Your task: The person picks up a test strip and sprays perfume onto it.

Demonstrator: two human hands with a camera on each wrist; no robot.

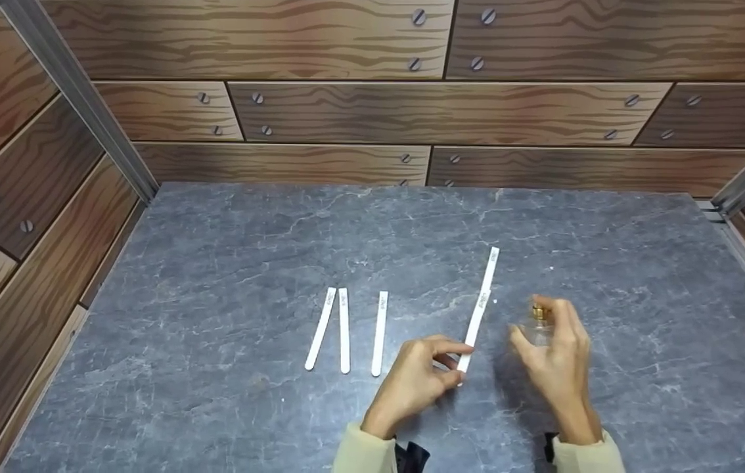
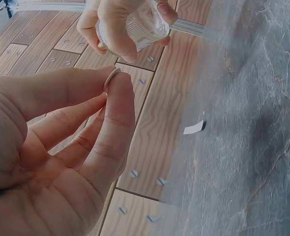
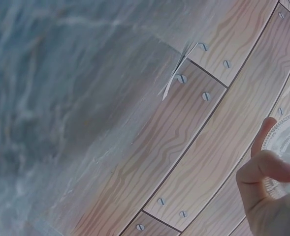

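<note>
My left hand [image 1: 422,374] pinches the lower end of a white perfume test strip [image 1: 475,322] between thumb and fingers. In the left wrist view this strip [image 2: 112,77] is seen almost end-on and looks bowed. My right hand [image 1: 563,355] grips a small clear glass perfume bottle [image 1: 539,333] with a gold top, the index finger lying at that top. The ribbed glass of the bottle [image 2: 147,27] shows beyond the left fingertips. The bottle stands off to the right of the held strip, and fingers hide much of it.
Another white strip [image 1: 489,269] lies on the grey marbled table [image 1: 215,407], overlapped by the held strip's tip in the head view. Three more strips [image 1: 344,332] lie left of my left hand. Wood-patterned walls [image 1: 346,112] and metal posts [image 1: 83,98] enclose the table.
</note>
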